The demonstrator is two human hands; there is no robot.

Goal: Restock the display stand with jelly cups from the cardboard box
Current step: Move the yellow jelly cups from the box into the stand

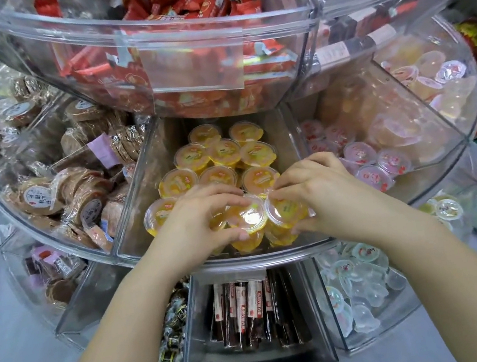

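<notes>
Hands, left (196, 219) and right (317, 189), each pinch a yellow plastic jelly cup (248, 220), partly hiding both, in the clear acrylic display stand's (262, 257) middle compartment

Bright, even overhead light fills the scene with few hard shadows. Glare streaks the clear acrylic display stand (210, 59) and flares white on the jelly cup lids (249, 215). Wide-angle distortion bends the edges, where detail softens into blur.
</notes>
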